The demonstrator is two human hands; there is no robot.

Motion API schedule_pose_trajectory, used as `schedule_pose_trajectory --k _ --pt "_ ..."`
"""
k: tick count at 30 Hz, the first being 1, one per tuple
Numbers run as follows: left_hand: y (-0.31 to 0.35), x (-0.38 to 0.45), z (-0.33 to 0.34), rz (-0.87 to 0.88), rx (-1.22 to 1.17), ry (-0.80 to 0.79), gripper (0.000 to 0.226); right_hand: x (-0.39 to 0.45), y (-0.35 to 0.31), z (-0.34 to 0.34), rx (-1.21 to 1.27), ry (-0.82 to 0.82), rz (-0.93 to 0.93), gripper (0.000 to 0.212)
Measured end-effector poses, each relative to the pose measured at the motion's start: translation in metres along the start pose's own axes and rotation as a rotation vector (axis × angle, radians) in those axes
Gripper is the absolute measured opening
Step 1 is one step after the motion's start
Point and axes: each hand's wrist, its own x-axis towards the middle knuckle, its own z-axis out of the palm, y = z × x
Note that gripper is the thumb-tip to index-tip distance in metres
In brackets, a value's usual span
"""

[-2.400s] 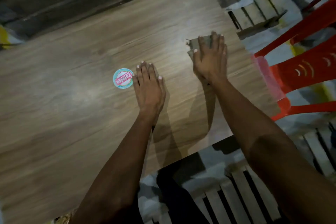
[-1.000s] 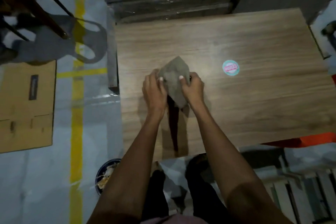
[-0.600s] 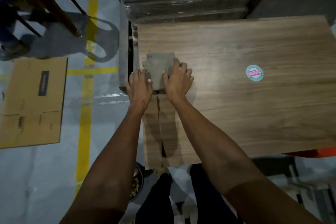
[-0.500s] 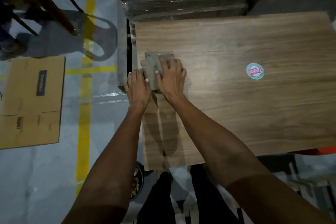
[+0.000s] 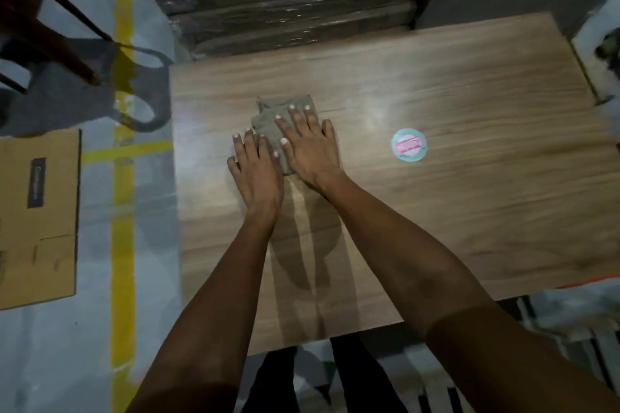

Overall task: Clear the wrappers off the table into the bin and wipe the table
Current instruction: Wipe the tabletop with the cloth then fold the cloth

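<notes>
Head view, looking down at a wooden table [image 5: 436, 211]. A grey cloth [image 5: 278, 117], folded into a rough square, lies flat on the tabletop at about ten o'clock from the table's middle, near the left edge. Half a second ago it was pressed closer to that edge; it has since been slid a little toward three o'clock, so a wiping stroke is judged to be under way. The right hand [image 5: 308, 151] is laid open on the cloth, fingers straight and spread, pressing it down. The left hand [image 5: 256, 171] is also open and flat, just beside the cloth at its seven o'clock, fingertips touching its edge. A second ago the cloth was held up between both hands; now it is spread on the wood. A round sticker [image 5: 409, 145], teal-rimmed with a pink band, sits on the table at three o'clock from the hands, well apart. No wrappers are seen on the table and no bin is in view, so clearing appears done and wiping remains. The cloth looks thin, soft and slightly frayed at its far corner.
</notes>
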Motion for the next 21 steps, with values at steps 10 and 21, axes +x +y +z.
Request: schedule_pose_trajectory --k 10,21 --pt "0.184 -0.001 0.050 0.073 0.019 -0.008 0.047 -0.015 0.177 -0.030 0.023 0.021 0.054 0.060" --pt "0.369 -0.010 0.087 0.246 -0.023 0.041 0.041 -0.058 0.369 -0.067 0.043 0.024 0.164 0.051"
